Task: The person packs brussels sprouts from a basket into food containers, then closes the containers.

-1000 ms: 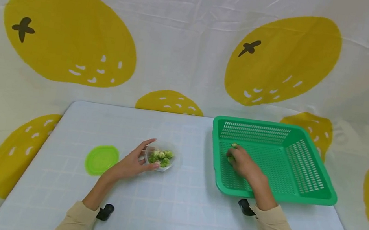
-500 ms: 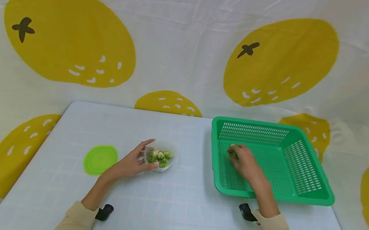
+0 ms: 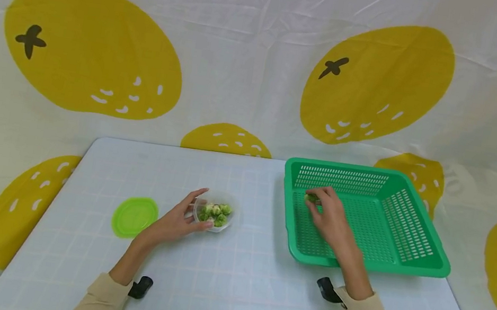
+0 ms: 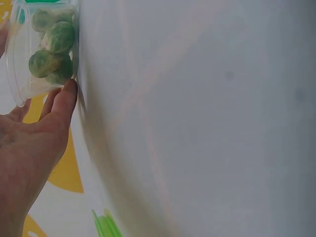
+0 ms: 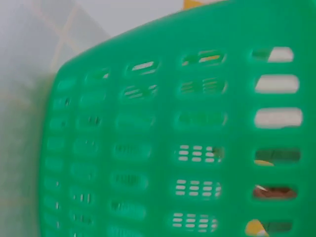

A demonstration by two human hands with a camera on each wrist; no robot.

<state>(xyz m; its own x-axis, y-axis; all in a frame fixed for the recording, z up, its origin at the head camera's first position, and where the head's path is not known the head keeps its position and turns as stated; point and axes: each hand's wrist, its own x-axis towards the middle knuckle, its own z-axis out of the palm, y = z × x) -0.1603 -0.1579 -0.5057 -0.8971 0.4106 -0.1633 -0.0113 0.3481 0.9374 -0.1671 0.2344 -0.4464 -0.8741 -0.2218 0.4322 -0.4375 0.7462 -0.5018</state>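
Note:
A clear plastic container (image 3: 229, 222) with several Brussels sprouts (image 3: 215, 211) in it stands on the table left of centre. My left hand (image 3: 178, 222) holds it from the left, thumb at the near side and fingers at the far side. In the left wrist view the fingertips touch the container's (image 4: 19, 79) wall near its base. My right hand (image 3: 332, 218) is over the left part of the green basket (image 3: 289, 239), pinching a Brussels sprout (image 3: 311, 198) between thumb and fingers. The basket's slotted wall (image 5: 163, 103) blocks most of that hand in the right wrist view.
A bright green lid (image 3: 135, 217) lies on the table (image 3: 233, 292) behind my left wrist. The basket takes up the table's right rear, its rim raised around it. A hanging cloth with yellow fruit prints (image 3: 96, 46) backs the table.
My right hand has risen slightly and shifted toward the basket's far side, with the Brussels sprout in its fingers. The left hand and the container have stayed in place.

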